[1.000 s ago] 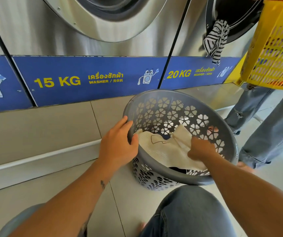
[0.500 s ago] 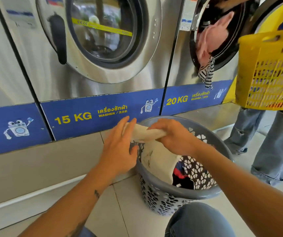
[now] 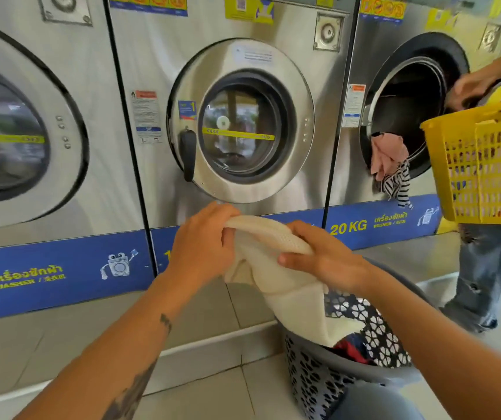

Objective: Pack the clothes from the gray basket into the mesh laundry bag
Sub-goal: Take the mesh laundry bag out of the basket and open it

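Observation:
A cream mesh laundry bag [image 3: 285, 286] hangs in front of me, its lower end still trailing into the gray basket [image 3: 319, 386]. My left hand [image 3: 203, 241] grips the bag's upper edge on the left. My right hand [image 3: 322, 256] grips the same bunched edge on the right. The round gray basket with flower-shaped cutouts stands on the tiled floor at lower right. Red and dark blue clothes [image 3: 352, 348] lie inside it under the bag.
A row of steel front-loading washers [image 3: 243, 128] faces me. At the right another person [image 3: 485, 286] in jeans holds a yellow basket [image 3: 482, 165] at an open washer [image 3: 406, 107], with pink and striped clothes [image 3: 390, 165] hanging from its drum. My knee is at the bottom.
Both hands have lifted the cream mesh bag up out of the gray basket. My left hand left the basket rim and took hold of the bag. My view rose toward the washers.

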Demonstrator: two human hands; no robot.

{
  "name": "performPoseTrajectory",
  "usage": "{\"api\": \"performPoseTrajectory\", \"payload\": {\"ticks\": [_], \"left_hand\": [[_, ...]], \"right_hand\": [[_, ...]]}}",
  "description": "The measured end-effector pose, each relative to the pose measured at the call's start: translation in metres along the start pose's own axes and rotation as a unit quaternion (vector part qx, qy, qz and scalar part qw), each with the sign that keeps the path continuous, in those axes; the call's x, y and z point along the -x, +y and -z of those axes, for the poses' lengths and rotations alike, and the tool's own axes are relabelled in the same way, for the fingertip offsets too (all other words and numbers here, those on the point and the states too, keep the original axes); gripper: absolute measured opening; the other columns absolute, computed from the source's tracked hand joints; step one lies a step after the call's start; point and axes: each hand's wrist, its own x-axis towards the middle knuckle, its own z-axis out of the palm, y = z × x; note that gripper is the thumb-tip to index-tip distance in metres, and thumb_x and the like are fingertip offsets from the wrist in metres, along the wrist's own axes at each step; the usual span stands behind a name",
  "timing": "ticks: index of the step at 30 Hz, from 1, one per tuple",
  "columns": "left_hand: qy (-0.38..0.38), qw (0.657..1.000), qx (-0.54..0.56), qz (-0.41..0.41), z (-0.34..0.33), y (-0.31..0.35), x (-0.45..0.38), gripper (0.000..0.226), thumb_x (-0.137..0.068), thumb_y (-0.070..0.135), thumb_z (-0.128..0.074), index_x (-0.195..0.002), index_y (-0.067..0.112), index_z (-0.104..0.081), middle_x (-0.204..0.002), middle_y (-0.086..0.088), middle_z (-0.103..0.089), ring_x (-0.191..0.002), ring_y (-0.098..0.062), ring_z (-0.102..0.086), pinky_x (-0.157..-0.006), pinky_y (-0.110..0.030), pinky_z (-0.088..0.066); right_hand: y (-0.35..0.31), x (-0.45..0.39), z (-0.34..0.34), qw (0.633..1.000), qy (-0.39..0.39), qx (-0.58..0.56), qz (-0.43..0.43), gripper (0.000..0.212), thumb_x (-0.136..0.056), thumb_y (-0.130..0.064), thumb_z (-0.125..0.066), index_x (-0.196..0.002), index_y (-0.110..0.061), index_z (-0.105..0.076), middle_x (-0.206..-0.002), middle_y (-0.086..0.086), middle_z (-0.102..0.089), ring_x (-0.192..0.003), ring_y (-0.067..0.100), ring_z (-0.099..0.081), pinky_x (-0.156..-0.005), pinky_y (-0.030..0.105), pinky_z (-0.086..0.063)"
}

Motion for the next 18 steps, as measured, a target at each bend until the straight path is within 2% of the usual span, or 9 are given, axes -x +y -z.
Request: {"api": "performPoseTrajectory", "payload": {"ticks": [2,4,7,9,11,13,15,17,18], "left_hand": [[0.007,1.000,-0.015,-0.007,0.020,0.000,0.002,0.018,-0.090,0.013,-0.048,-0.098,0.025,-0.059,-0.090,0.008,-0.056,-0.078,-0.020,-0.055,-0.068,-0.037,-0.044],[0.016,0.999,-0.041,-0.007,0.035,-0.004,0.005,0.019,-0.087,0.015,-0.049,-0.099,0.026,-0.059,-0.091,0.008,-0.055,-0.078,-0.020,-0.055,-0.067,-0.036,-0.045],[0.053,0.991,-0.120,0.007,0.056,-0.013,0.009,0.031,-0.077,0.019,-0.048,-0.104,0.025,-0.060,-0.092,0.004,-0.056,-0.077,-0.023,-0.056,-0.067,-0.034,-0.043],[0.073,0.984,-0.162,0.014,0.066,-0.019,0.013,0.035,-0.075,0.018,-0.050,-0.108,0.022,-0.061,-0.091,0.001,-0.056,-0.075,-0.023,-0.055,-0.067,-0.032,-0.039],[0.075,0.982,-0.171,0.030,0.068,-0.027,0.018,0.033,-0.076,0.015,-0.051,-0.107,0.022,-0.061,-0.091,0.000,-0.053,-0.075,-0.022,-0.053,-0.067,-0.032,-0.037],[0.042,0.986,-0.150,0.066,0.062,-0.039,0.027,0.032,-0.078,0.011,-0.052,-0.105,0.025,-0.061,-0.094,0.004,-0.049,-0.076,-0.020,-0.052,-0.065,-0.031,-0.035],[-0.028,0.989,-0.107,0.102,0.047,-0.055,0.042,0.038,-0.078,0.008,-0.050,-0.107,0.030,-0.059,-0.099,0.008,-0.049,-0.084,-0.019,-0.052,-0.067,-0.032,-0.037],[-0.118,0.985,-0.061,0.113,0.029,-0.069,0.062,0.045,-0.078,0.011,-0.049,-0.116,0.033,-0.056,-0.108,0.009,-0.054,-0.098,-0.020,-0.054,-0.079,-0.038,-0.045],[-0.162,0.979,-0.041,0.117,0.020,-0.073,0.071,0.047,-0.079,0.017,-0.050,-0.123,0.035,-0.054,-0.114,0.009,-0.057,-0.104,-0.020,-0.054,-0.088,-0.039,-0.045]], "right_hand": [[-0.009,-0.005,-0.008,0.998,0.043,0.041,0.007,0.031,-0.085,-0.035,-0.075,-0.092,-0.033,-0.045,-0.086,-0.010,-0.052,-0.076,0.010,-0.053,-0.066,0.026,-0.041],[-0.017,-0.013,-0.017,0.997,0.049,0.060,0.006,0.041,-0.082,-0.028,-0.079,-0.092,-0.031,-0.039,-0.091,-0.006,-0.048,-0.081,0.014,-0.051,-0.064,0.025,-0.040],[-0.029,-0.024,-0.030,0.997,-0.030,0.069,-0.021,0.052,-0.077,-0.027,-0.083,-0.103,-0.025,-0.038,-0.104,-0.003,-0.043,-0.093,0.019,-0.049,-0.071,0.030,-0.042],[-0.036,-0.029,-0.039,0.995,-0.092,0.005,-0.042,0.047,-0.077,-0.029,-0.079,-0.099,-0.029,-0.038,-0.102,-0.004,-0.042,-0.093,0.017,-0.048,-0.079,0.033,-0.044],[-0.038,-0.033,-0.051,0.992,-0.111,-0.041,-0.050,0.041,-0.077,-0.031,-0.074,-0.098,-0.029,-0.039,-0.100,-0.004,-0.045,-0.092,0.016,-0.048,-0.083,0.034,-0.042],[-0.030,-0.043,-0.065,0.996,-0.074,0.006,-0.043,0.038,-0.085,-0.023,-0.073,-0.106,-0.023,-0.041,-0.097,-0.005,-0.046,-0.087,0.014,-0.049,-0.071,0.028,-0.040],[-0.013,-0.054,-0.078,0.996,-0.007,0.087,-0.017,0.037,-0.085,-0.015,-0.073,-0.109,-0.017,-0.044,-0.095,-0.006,-0.048,-0.081,0.015,-0.049,-0.060,0.023,-0.038],[0.011,-0.064,-0.089,0.994,0.024,0.102,-0.015,0.035,-0.082,-0.009,-0.075,-0.105,-0.015,-0.049,-0.097,-0.003,-0.053,-0.078,0.017,-0.052,-0.055,0.020,-0.042],[0.026,-0.068,-0.093,0.994,0.025,0.105,-0.023,0.035,-0.080,-0.007,-0.076,-0.102,-0.016,-0.050,-0.100,-0.001,-0.055,-0.080,0.019,-0.054,-0.059,0.022,-0.044]]}}
